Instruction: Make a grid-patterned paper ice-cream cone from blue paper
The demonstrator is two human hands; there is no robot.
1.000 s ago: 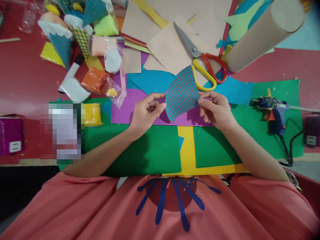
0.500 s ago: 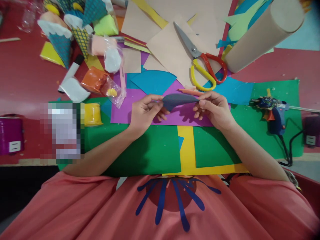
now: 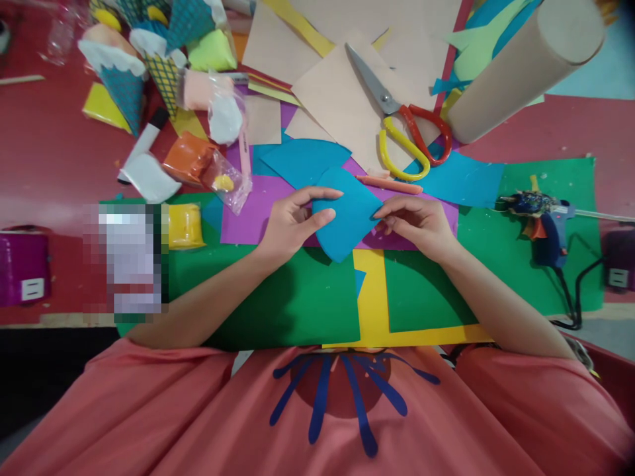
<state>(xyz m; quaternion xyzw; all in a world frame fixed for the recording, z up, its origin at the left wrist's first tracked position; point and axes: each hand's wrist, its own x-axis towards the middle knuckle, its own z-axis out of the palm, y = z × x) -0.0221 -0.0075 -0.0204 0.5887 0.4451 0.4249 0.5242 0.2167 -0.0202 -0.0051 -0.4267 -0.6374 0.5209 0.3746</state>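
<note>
no text can be read: marks on the pink strip [image 3: 245, 155] and purple object [image 3: 20, 264] are unclear.

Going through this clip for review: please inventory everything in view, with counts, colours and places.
Fan-shaped piece: one, blue face showing, between the hands
Scissors: one, red-and-yellow handles, upper centre
Slim stick: one, orange-pink, above right hand
Cones: at least four, blue or yellow, upper left
Soft packets: several, mixed colours, left
Marker: one, black-and-white, left
Roll: one, beige, upper right
Glue gun: one, blue, right
Sheets and scraps: many, green, purple, yellow, blue, beige, mostly centre
Boxy objects: two, purple, side edges
Pixelated item: one, unidentifiable, left
Table: one, red, beneath
Left hand, right hand: two, bare, centre
Shirt: one, coral with blue pattern, bottom
</note>
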